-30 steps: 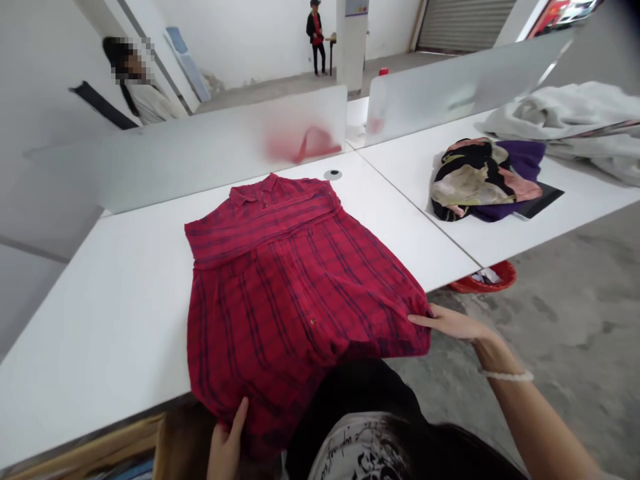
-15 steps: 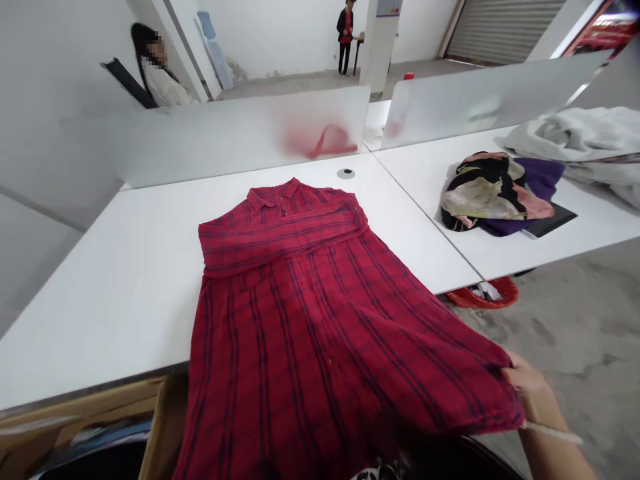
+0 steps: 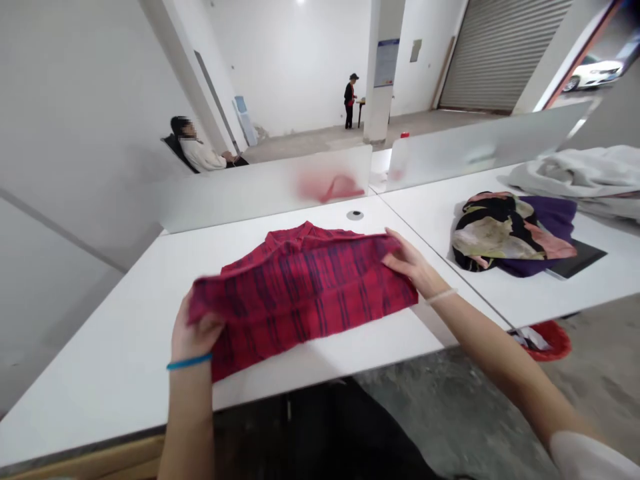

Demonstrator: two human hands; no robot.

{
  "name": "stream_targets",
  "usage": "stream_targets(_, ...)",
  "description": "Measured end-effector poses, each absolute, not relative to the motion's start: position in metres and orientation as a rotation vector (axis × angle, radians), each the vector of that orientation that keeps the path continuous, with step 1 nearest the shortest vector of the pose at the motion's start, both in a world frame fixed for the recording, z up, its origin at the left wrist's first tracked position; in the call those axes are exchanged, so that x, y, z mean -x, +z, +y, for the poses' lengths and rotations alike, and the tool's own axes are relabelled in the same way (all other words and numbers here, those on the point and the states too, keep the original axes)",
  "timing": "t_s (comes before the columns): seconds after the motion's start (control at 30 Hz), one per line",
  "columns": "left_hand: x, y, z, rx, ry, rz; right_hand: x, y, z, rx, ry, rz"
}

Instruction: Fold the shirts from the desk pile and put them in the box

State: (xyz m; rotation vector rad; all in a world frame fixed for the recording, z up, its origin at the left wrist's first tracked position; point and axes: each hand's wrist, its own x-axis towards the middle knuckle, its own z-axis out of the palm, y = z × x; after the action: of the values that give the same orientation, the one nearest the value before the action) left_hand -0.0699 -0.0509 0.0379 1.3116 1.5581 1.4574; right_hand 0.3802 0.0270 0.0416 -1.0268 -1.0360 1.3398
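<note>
A red plaid shirt (image 3: 300, 287) lies folded over on the white table (image 3: 115, 333), its lower half brought up over the upper half. My left hand (image 3: 193, 333), with a blue band at the wrist, grips the shirt's left corner with closed fingers. My right hand (image 3: 410, 263), with a white bracelet, pinches the shirt's right corner near the table's right side. Both hands hold the hem edge a little above the table.
A frosted divider (image 3: 260, 190) stands behind the shirt. On the neighbouring table sit a pile of dark floral and purple clothes (image 3: 505, 233) and grey cloth (image 3: 575, 173). A red basket (image 3: 545, 340) is on the floor. One person sits at back left, another stands far off.
Both hands lifted the shirt's bottom hem from the table's near edge and carried it up and away, folding the lower half over the upper. The camera view tilted upward.
</note>
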Motion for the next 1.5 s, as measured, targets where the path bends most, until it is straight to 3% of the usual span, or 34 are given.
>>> stream_targets(0.07, 0.055, 0.038, -0.016, -1.38, 1.373, 1.709, -0.353, 0.044, 0.062, 1.081, 1.256, -1.222)
stream_targets(0.23, 0.034, 0.007, 0.012, -1.657, 1.012, 2.147, -0.315, 0.011, 0.082, 1.306, 0.693, -1.854)
stream_targets(0.37, 0.04, -0.004, 0.007, -1.947, 0.422, 2.378, -0.314, -0.012, 0.078, 1.473, 0.1, -2.329)
stream_targets(0.53, 0.062, -0.005, -0.016, -2.322, 0.101, 2.26, -0.326, -0.018, 0.066, 1.451, -0.02, -2.477)
stream_targets(0.83, 0.047, -0.019, -0.144, -2.718, 0.402, 2.069, -0.365, -0.013, -0.032, 1.403, -0.09, -2.544)
stream_targets(0.93, 0.02, -0.012, -0.174, -2.874, 0.398, 1.795, -0.363, 0.001, -0.081, 1.256, -0.008, -2.616)
stream_targets(1.2, 0.031, -0.014, -0.188, -3.153, 0.341, 1.441, -0.363, 0.01, -0.138, 1.036, -0.009, -2.786)
stream_targets(1.5, 0.04, 0.004, -0.198, -3.099, 0.625, 1.527, -0.384, 0.002, -0.138, 1.099, -0.086, -2.675)
